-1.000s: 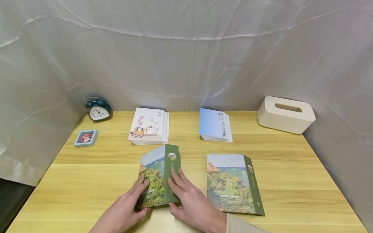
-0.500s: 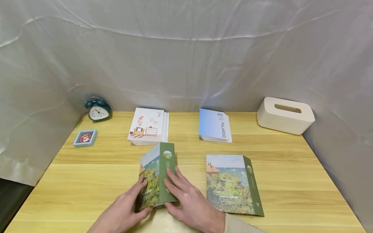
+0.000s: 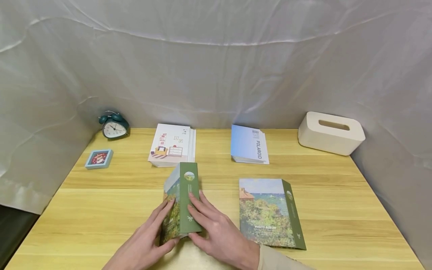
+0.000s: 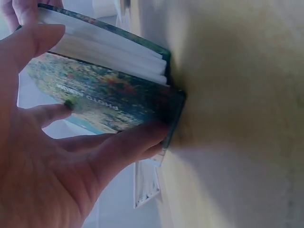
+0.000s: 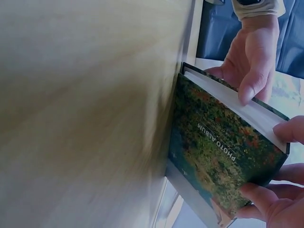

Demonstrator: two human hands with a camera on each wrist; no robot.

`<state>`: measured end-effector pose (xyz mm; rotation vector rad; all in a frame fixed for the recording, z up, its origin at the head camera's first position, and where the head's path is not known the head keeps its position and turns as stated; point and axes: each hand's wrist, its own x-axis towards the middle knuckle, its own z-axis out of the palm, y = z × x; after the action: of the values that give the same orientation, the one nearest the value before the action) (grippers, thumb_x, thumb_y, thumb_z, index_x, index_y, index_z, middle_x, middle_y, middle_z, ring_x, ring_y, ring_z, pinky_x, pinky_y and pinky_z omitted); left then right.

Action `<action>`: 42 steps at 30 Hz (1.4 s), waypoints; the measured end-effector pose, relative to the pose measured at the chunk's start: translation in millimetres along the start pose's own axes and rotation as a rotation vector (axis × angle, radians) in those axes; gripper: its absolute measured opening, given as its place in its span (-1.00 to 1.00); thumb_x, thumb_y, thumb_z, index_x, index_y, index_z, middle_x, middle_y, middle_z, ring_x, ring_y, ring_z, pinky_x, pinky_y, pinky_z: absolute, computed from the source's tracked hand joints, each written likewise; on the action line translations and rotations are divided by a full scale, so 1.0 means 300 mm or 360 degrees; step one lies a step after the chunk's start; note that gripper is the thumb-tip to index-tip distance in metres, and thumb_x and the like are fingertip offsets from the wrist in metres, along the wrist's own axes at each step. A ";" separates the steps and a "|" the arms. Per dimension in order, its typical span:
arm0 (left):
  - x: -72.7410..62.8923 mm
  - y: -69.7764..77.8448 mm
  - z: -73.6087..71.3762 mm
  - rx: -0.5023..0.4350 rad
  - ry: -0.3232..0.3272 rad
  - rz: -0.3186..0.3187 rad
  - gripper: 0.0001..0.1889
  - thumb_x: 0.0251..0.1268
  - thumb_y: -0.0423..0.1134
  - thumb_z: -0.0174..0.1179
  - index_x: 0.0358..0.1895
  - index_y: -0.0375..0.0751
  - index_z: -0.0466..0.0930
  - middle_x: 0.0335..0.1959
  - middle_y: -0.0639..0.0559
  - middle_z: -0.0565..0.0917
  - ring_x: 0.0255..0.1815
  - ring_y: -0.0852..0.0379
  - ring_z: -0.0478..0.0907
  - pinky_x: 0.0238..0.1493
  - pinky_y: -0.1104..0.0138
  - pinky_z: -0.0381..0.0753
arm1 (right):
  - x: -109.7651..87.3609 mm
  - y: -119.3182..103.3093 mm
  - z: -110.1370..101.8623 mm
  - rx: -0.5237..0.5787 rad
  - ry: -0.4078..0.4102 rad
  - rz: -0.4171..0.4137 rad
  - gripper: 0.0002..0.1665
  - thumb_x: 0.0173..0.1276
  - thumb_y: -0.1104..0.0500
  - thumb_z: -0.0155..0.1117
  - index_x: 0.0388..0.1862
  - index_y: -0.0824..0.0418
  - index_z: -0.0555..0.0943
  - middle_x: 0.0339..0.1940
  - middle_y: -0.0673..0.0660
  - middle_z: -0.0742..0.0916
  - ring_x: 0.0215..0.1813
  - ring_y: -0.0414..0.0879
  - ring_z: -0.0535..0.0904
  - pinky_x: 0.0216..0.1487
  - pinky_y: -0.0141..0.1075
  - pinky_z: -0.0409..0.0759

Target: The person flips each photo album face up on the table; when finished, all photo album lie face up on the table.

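Both hands hold a photo album [image 3: 189, 210] with a painted seaside cover, stood steeply up with its green spine toward the head camera. My left hand [image 3: 143, 236] has its fingers on the left cover and its thumb at the near end. On the other side, my right hand [image 3: 219, 228] lays its fingers over the spine and right cover, thumb at the near lower corner. White page edges [image 5: 232, 102] show between the covers in the right wrist view. A second, matching photo album [image 3: 266, 213] lies flat to the right of the hands.
Toward the back stand a white illustrated booklet stack [image 3: 172, 144] and a blue POLAROID booklet [image 3: 248, 144]. A teal alarm clock [image 3: 114, 126] and small blue picture frame [image 3: 99, 159] are at left. At back right sits a cream tissue box [image 3: 330, 133]. Grey cloth [image 3: 216, 75] walls the table.
The held album has tipped further upright and its spine has swung to the left, showing less of the painted cover. Both hands have stayed on it, the right shifting slightly left.
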<state>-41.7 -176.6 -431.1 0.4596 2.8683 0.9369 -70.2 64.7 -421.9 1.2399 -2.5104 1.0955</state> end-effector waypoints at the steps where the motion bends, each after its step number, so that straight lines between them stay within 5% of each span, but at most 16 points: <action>1: 0.001 0.004 -0.002 0.0012 0.0002 -0.0003 -0.06 0.22 0.18 0.30 0.59 0.26 -0.07 0.50 -0.12 0.19 0.33 -0.17 0.33 0.10 -0.05 0.53 | 0.000 0.000 -0.001 0.0005 -0.0003 0.0006 -0.29 0.33 0.15 0.38 0.38 0.41 0.40 0.54 0.22 0.24 0.51 0.22 0.06 0.27 -0.13 0.42; 7: 0.005 0.021 -0.010 -0.0023 0.0051 0.0019 -0.04 0.22 0.16 0.31 0.59 0.04 -0.02 0.48 -0.20 0.23 0.29 -0.20 0.37 0.09 -0.03 0.55 | 0.006 -0.001 -0.002 0.0022 0.0009 -0.0041 -0.29 0.30 0.22 0.40 0.37 0.43 0.40 0.53 0.22 0.25 0.52 0.20 0.05 0.28 -0.16 0.39; 12: 0.003 0.027 -0.018 -0.0187 0.0056 -0.0044 0.04 0.18 0.14 0.36 0.60 0.16 -0.14 0.47 -0.24 0.23 0.27 -0.15 0.39 0.00 0.07 0.62 | 0.014 -0.004 -0.001 -0.0004 0.0031 -0.0137 -0.28 0.27 0.25 0.42 0.36 0.44 0.40 0.52 0.23 0.28 0.51 0.21 0.08 0.30 -0.19 0.37; 17: -0.004 0.022 -0.022 -0.0288 0.0096 0.0046 -0.05 0.15 -0.04 0.43 0.55 0.33 0.02 0.48 -0.14 0.22 0.25 -0.18 0.41 -0.20 0.24 0.69 | 0.021 -0.003 -0.004 0.0021 0.0037 -0.0167 -0.30 0.27 0.27 0.42 0.35 0.43 0.42 0.52 0.19 0.29 0.51 0.20 0.09 0.29 -0.26 0.37; 23: -0.005 0.026 -0.029 -0.0339 0.0105 0.0088 -0.12 0.17 -0.09 0.43 0.52 0.36 0.13 0.51 -0.12 0.15 0.25 -0.26 0.39 -0.22 0.33 0.68 | 0.025 -0.002 -0.005 0.0041 0.0061 -0.0164 -0.38 0.21 0.28 0.47 0.24 0.41 0.52 0.49 0.16 0.33 0.50 0.20 0.13 0.30 -0.31 0.34; 34: 0.000 0.040 -0.039 -0.0437 0.0123 0.0214 -0.20 0.21 -0.22 0.39 0.50 0.25 0.22 0.56 -0.07 0.05 0.23 -0.36 0.37 -0.23 0.23 0.71 | 0.032 -0.002 -0.010 0.0037 0.0096 -0.0221 -0.50 0.14 0.30 0.51 0.07 0.32 0.60 0.45 0.18 0.38 0.47 0.23 0.17 0.29 -0.35 0.32; 39: -0.002 0.043 -0.037 -0.0490 0.0133 0.0241 -0.17 0.15 -0.36 0.39 0.49 0.20 0.26 0.56 -0.10 0.05 0.24 -0.39 0.34 -0.22 0.23 0.70 | 0.034 -0.002 -0.006 0.0091 0.0089 -0.0161 -0.46 0.14 0.30 0.51 0.11 0.30 0.55 0.45 0.15 0.37 0.48 0.20 0.17 0.28 -0.34 0.33; 42: -0.003 0.045 -0.041 -0.0543 0.0127 0.0229 -0.19 0.15 -0.37 0.39 0.48 0.19 0.28 0.56 -0.09 0.05 0.27 -0.39 0.31 -0.21 0.23 0.70 | 0.037 -0.005 0.000 0.0180 0.0100 -0.0058 -0.23 0.13 0.30 0.51 0.29 0.31 0.37 0.48 0.15 0.32 0.50 0.13 0.16 0.32 -0.26 0.32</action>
<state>-39.6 -173.5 -413.1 0.6093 2.6872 1.4658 -76.3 56.9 -416.4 1.2529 -2.4009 1.2628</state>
